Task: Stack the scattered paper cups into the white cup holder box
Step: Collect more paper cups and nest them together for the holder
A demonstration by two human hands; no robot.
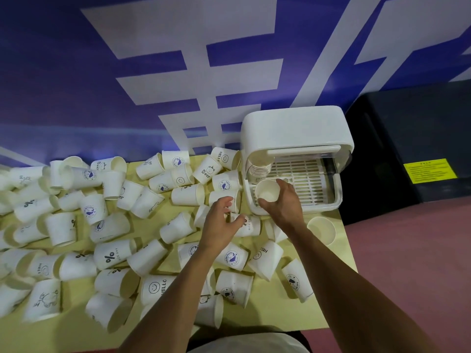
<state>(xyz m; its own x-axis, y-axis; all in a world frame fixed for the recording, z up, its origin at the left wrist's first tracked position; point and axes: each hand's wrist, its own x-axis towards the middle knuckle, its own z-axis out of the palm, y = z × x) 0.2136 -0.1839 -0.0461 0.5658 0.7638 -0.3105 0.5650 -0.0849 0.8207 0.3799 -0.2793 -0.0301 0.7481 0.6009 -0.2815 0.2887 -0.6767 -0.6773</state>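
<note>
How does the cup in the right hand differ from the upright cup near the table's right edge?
The held cup is gripped by the right hand; the lone cup stands untouched. The held cup is over the box tray; the lone cup is on the table. Both: white, empty, mouth up.

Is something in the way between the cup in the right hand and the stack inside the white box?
Nothing visible. The right hand holds the paper cup at the open front of the white cup holder box; the stack of cups sits just behind it, on the box's left side.
</note>
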